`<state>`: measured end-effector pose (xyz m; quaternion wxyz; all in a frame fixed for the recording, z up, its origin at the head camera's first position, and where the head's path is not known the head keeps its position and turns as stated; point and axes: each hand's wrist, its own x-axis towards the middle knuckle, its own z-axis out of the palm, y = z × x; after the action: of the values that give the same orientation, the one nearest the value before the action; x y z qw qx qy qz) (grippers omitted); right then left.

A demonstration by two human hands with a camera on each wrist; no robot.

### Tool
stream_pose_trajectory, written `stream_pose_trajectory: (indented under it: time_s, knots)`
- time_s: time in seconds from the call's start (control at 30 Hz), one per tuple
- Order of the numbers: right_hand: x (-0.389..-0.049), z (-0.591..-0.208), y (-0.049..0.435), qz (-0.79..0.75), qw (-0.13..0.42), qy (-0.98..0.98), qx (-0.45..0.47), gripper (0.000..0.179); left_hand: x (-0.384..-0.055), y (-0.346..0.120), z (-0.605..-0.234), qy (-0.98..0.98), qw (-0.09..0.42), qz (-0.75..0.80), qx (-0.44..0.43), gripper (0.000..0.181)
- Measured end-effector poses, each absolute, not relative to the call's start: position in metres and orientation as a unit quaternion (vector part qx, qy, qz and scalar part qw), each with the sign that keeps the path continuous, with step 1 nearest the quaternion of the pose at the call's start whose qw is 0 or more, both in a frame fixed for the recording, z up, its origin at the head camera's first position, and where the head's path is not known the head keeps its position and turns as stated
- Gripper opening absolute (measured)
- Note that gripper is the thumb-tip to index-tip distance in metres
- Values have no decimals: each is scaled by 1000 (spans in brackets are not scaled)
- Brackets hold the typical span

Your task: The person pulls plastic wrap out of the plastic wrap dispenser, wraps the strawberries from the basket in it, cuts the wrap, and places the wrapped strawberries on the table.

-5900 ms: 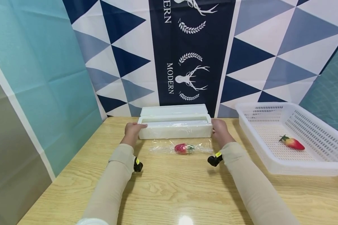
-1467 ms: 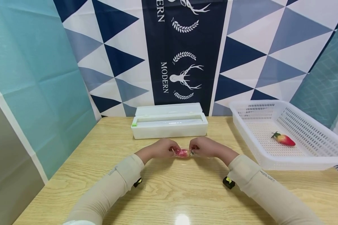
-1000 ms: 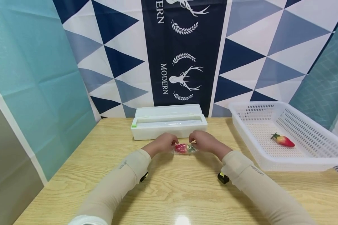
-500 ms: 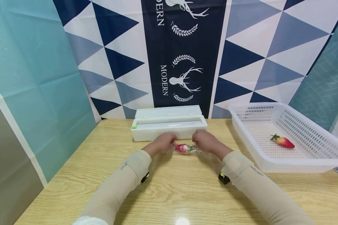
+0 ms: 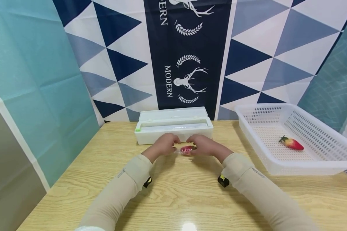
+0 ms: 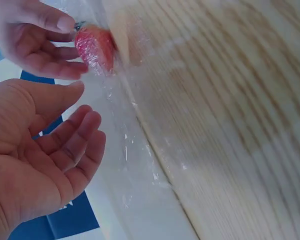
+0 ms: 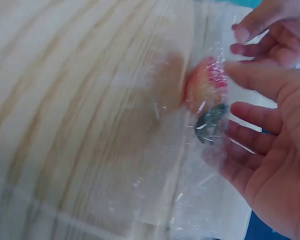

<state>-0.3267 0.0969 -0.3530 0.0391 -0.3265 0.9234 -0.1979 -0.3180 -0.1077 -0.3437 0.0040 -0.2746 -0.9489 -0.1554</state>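
Observation:
A red strawberry (image 5: 187,149) with green leaves, wrapped in clear plastic film (image 7: 195,200), lies in front of a long white cling film box (image 5: 148,138) whose lid is up. My left hand (image 5: 163,145) is beside the strawberry's red tip, its fingers loosely bent and holding nothing in the left wrist view. At the leafy end is my right hand (image 5: 203,145); in the right wrist view its thumb and spread fingers lie against the wrapped strawberry without closing round it. Film stretches along the table past both ends of the fruit.
On the right stands a white perforated plastic basket (image 5: 266,160) with an unwrapped strawberry (image 5: 292,143) in it. A patterned cloth (image 5: 188,41) hangs behind the wooden table (image 5: 162,202). A green clip (image 5: 137,130) sits at the box's left end.
Earlier both hands held the box's ends, then moved to the film at the strawberry's two ends. Since half a second ago the fingers have loosened and my right hand has shifted left onto the strawberry.

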Motion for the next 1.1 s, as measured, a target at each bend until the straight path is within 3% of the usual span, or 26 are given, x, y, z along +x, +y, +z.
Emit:
stream_pose_trajectory:
  time_s: [0.47, 0.8, 1.1]
  knots:
    - [-332, -357, 90, -200, 22, 924, -325, 33, -316, -117, -336, -959, 25, -215, -181, 14]
    - [-313, -346, 100, -200, -79, 905, -367, 32, -302, -119, -326, -950, 37, -234, -202, 6]
    - [-296, -329, 107, -265, -151, 875, -376, 36, -291, -116, -318, -916, -13, -358, -181, 43]
